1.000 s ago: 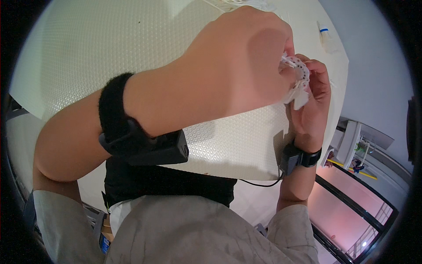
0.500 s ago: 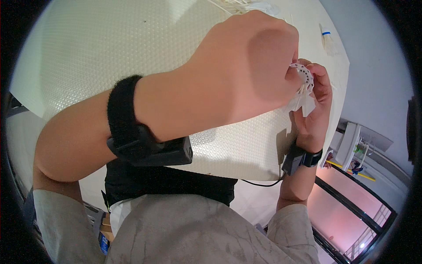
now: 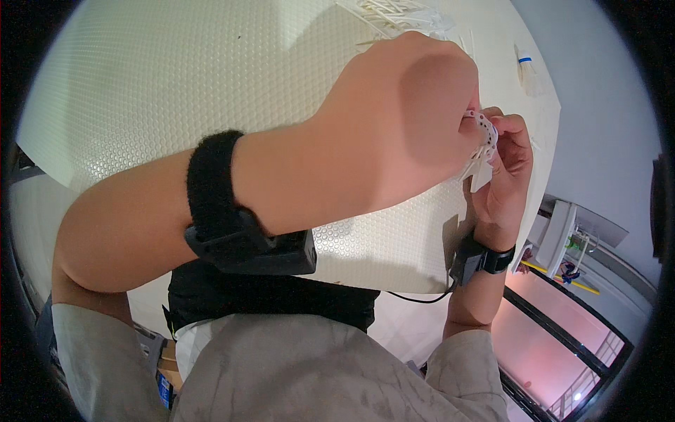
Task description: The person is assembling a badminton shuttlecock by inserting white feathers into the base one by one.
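Stretched across to the right side of the table, my left hand (image 3: 411, 116) is closed in a fist with its back to the view. Between the two hands is a white curved strip with rows of dark dots (image 3: 487, 129); my left fingers grip its near end but are mostly hidden. A flat white piece (image 3: 482, 176) and some thin pale sticks hang just below the strip. My right hand (image 3: 512, 151) is beyond it, fingers curled, pinching the strip's other side. Each wrist wears a black strap with a box.
Textured white table (image 3: 176, 91) lies beneath my arms. Loose pale sticks (image 3: 390, 14) and a clear plastic bag are at the far edge. A bundle of sticks with a blue band (image 3: 525, 60) lies far right. A black cable (image 3: 422, 301) hangs by the near edge.
Both hands have come slightly nearer with the strip still between them. The left forearm has shifted a little right, and more of the loose sticks now shows.
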Available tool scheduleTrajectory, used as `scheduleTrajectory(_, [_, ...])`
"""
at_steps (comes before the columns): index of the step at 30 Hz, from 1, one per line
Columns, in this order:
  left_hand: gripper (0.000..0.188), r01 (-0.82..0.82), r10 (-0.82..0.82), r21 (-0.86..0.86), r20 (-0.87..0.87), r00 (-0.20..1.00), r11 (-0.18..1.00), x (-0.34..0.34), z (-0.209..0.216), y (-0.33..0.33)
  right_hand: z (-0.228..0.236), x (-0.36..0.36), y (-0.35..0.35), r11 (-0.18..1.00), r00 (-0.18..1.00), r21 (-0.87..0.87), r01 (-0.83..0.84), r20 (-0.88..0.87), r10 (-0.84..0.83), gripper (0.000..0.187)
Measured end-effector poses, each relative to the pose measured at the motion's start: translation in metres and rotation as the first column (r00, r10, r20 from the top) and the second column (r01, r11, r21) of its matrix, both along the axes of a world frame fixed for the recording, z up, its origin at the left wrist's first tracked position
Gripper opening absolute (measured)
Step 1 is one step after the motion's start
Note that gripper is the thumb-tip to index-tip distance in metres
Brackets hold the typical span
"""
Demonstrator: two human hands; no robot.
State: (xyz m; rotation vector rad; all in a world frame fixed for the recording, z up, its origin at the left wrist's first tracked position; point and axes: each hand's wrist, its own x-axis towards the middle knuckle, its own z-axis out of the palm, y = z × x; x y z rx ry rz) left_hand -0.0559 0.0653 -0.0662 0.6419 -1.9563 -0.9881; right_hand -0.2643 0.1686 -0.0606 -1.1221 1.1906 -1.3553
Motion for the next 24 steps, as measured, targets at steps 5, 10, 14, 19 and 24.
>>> scheduleTrajectory(5, [0.019, 0.007, -0.007, -0.026, -0.029, 1.0, 1.0, 0.003, -0.003, -0.004, 0.001, 0.002, 0.0, 1.0, 0.999, -0.001, 0.009, 0.031, -0.009, 0.034])
scheduleTrajectory(10, [0.022, -0.003, 0.003, -0.015, 0.005, 1.0, 1.0, 0.007, -0.002, -0.005, 0.001, 0.005, -0.001, 0.999, 0.999, -0.016, 0.046, 0.003, -0.046, 0.033])
scheduleTrajectory(14, [0.023, 0.02, -0.02, -0.012, 0.017, 1.0, 1.0, 0.006, -0.001, -0.006, 0.001, 0.007, -0.002, 1.0, 1.0, -0.023, 0.006, -0.001, -0.006, 0.029])
scheduleTrajectory(19, [0.017, 0.146, -0.154, 0.131, 0.047, 0.987, 0.981, 0.009, 0.004, -0.008, 0.0, 0.008, -0.004, 0.996, 0.999, -0.086, -0.037, -0.008, 0.037, 0.027])
scheduleTrajectory(24, [0.012, 0.266, -0.309, 0.355, 0.071, 0.948, 0.896, 0.017, 0.013, -0.008, 0.001, 0.009, 0.0, 0.995, 0.998, -0.081, -0.054, -0.047, 0.051, 0.026])
